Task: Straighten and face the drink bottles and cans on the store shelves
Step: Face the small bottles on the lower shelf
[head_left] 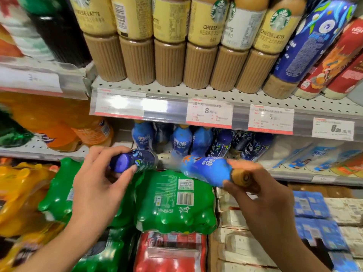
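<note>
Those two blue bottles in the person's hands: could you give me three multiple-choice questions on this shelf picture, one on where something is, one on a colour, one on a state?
1. Where do the yellow-labelled latte bottles stand?
A. On the shelf above the hands
B. On the floor
C. In a basket

2. What colour is the cap of the bottle in the right hand?
A. Green
B. Brown
C. White

3. How is the dark blue bottle in the left hand held?
A. Standing upright on the shelf
B. Lying tipped, cap toward the camera
C. Wrapped inside a pack

Answers: 1 A, they line the perforated upper shelf. 2 B, the light blue bottle ends in a brown cap. 3 B, its purple cap faces us while the fingers curl round it.
</note>
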